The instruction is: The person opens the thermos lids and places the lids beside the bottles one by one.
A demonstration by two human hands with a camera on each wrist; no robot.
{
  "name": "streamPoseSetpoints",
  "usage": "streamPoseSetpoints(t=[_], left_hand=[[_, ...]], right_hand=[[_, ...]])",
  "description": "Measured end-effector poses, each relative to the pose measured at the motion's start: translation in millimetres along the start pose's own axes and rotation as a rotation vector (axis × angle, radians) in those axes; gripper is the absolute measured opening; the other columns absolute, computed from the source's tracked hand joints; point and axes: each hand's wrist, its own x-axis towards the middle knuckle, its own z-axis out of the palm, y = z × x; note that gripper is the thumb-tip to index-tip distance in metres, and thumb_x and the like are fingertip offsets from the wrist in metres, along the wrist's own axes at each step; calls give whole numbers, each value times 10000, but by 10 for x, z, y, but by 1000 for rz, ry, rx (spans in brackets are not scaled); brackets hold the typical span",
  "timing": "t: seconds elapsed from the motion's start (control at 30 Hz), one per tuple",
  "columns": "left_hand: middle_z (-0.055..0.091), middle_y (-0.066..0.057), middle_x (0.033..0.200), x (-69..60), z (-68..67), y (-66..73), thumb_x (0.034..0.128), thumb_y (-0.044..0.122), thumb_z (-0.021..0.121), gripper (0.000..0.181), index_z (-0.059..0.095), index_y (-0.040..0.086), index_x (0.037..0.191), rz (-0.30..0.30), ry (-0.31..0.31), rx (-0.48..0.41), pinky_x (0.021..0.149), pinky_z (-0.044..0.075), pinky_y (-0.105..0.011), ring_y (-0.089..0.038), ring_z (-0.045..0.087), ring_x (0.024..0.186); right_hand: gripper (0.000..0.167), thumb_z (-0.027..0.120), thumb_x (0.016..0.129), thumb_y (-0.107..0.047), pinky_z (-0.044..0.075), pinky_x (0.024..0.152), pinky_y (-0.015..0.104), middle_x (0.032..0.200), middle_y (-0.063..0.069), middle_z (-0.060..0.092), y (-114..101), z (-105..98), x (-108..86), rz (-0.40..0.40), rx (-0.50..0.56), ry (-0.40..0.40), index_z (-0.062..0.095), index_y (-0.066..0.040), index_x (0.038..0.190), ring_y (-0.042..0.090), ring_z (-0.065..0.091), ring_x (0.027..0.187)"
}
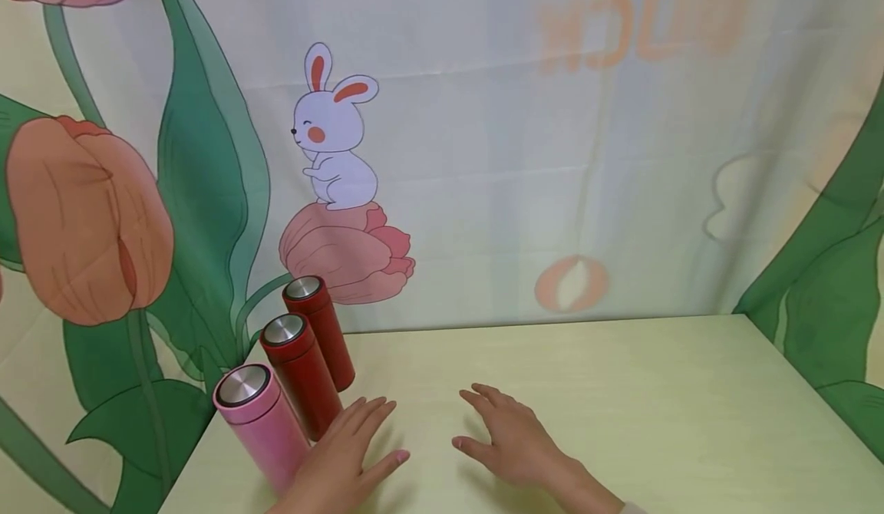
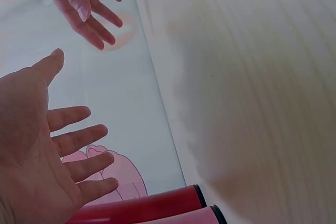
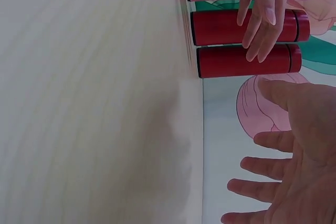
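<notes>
Three thermos bottles with steel-topped lids stand upright in a row at the table's left side in the head view. The nearest is a pink thermos (image 1: 265,433); behind it come a red thermos (image 1: 304,383) and another red thermos (image 1: 331,337) farthest back. My left hand (image 1: 341,453) hovers just right of the pink thermos and covers part of it, fingers spread and holding nothing. Across from it, my right hand (image 1: 514,437) is held over the table with fingers extended, also holding nothing. The right wrist view shows both palms bare, with a gap between the hands.
The pale wooden table (image 1: 663,406) reaches back to a printed curtain (image 1: 470,153) with tulips, leaves and a rabbit. The curtain meets the table's back edge and also hangs along the left and right sides.
</notes>
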Motion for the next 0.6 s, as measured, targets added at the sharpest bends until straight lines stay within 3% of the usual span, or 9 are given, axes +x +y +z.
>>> streamPoseSetpoints(t=[0.2, 0.33, 0.6], left_hand=[[492, 6, 1578, -53, -44, -50, 851, 742, 653, 814, 492, 315, 1526, -8, 10, -39, 1120, 404, -685, -358, 381, 1516], [550, 11, 1518, -100, -81, -76, 841, 682, 719, 756, 542, 314, 1477, -55, 12, -87, 1102, 437, -663, -352, 452, 1461], [652, 29, 1366, -229, -112, -184, 854, 561, 787, 596, 638, 299, 1368, -114, 79, -141, 1004, 553, -570, -291, 612, 1292]], right_hand=[[626, 622, 1004, -508, 451, 1075, 613, 1560, 87, 500, -76, 70, 13, -22, 33, -11, 506, -163, 1513, 333, 539, 1385], [593, 627, 1003, -491, 462, 1075, 591, 1532, 9, 525, -126, 131, 51, -39, 61, -23, 519, -188, 1501, 273, 553, 1370], [539, 602, 1022, -482, 488, 1101, 476, 1490, -61, 547, -228, 241, 133, -104, 156, -76, 527, -213, 1484, 184, 559, 1363]])
